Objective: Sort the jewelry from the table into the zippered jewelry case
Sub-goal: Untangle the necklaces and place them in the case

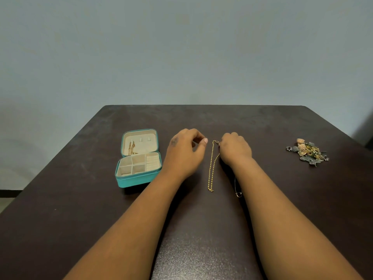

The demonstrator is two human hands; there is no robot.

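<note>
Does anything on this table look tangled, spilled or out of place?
Mostly tidy. Only the jewelry pile at the far right looks jumbled, pieces heaped together. The gold chain lies straight.
</note>
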